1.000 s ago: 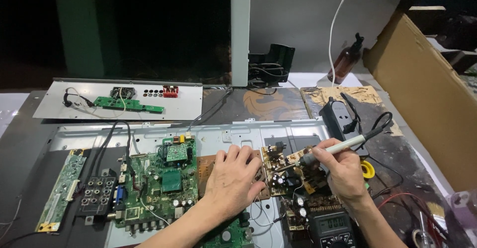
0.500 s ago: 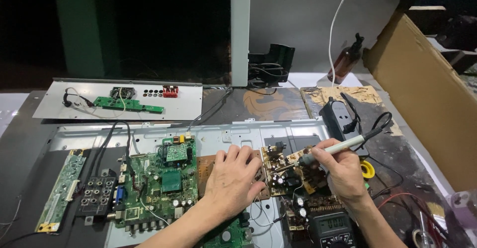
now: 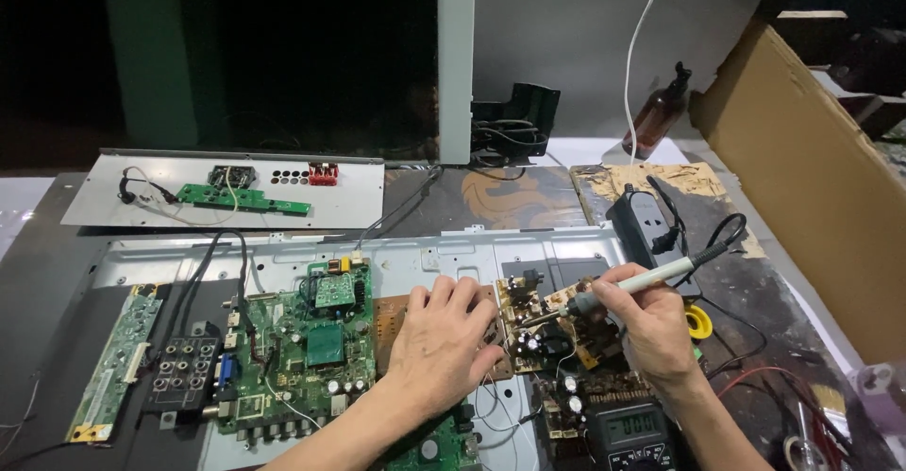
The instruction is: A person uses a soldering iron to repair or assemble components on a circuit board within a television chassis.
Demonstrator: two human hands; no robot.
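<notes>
Green main board (image 3: 302,358) lies left. Left hand (image 3: 444,339) presses flat, fingers spread, on brown power board (image 3: 543,325). Right hand (image 3: 651,320) clasps soldering iron (image 3: 628,287); long axis runs left-right, tip pointing left at board.

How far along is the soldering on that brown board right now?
Done: the metal back panel lies open, boards exposed. In hand: the left hand steadies the brown power circuit board while the right hand holds the white-handled soldering iron, tip on it. Left: I cannot tell how many joints remain.
</notes>
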